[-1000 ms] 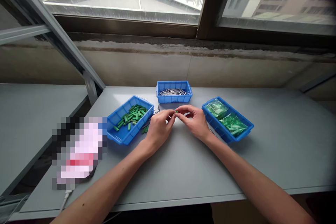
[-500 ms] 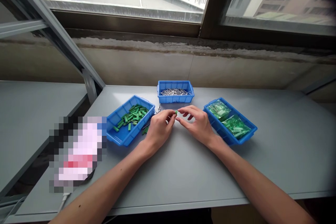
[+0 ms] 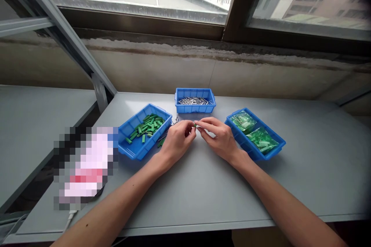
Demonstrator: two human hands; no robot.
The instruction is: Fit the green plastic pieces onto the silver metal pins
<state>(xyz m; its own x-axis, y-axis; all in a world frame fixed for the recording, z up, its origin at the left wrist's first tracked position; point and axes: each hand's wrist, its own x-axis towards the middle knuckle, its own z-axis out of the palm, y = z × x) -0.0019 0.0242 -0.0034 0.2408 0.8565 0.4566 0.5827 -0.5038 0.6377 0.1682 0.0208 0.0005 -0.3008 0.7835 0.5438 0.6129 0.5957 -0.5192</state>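
Note:
My left hand (image 3: 177, 141) and my right hand (image 3: 217, 139) meet above the grey table, their fingertips pinching a small green piece (image 3: 195, 125). Its shape is mostly hidden by my fingers. Left of my left hand, a blue tray (image 3: 136, 145) holds loose green bars (image 3: 145, 126), and a few more green bars (image 3: 160, 142) lie by its corner. Straight ahead, a blue tray (image 3: 195, 92) holds short metal pins (image 3: 193, 101). Near my right hand, a blue tray (image 3: 255, 145) holds green plastic packets (image 3: 262, 140).
A few metal pins (image 3: 174, 120) lie on the grey table (image 3: 203, 197) beside the left tray. A blurred object (image 3: 87, 166) with a white cable sits at the table's left. A metal frame, concrete wall and window stand behind.
My right fingertips have closed in on the green piece from its right side. The whole view has shifted slightly as my head moved; the trays have not visibly been touched.

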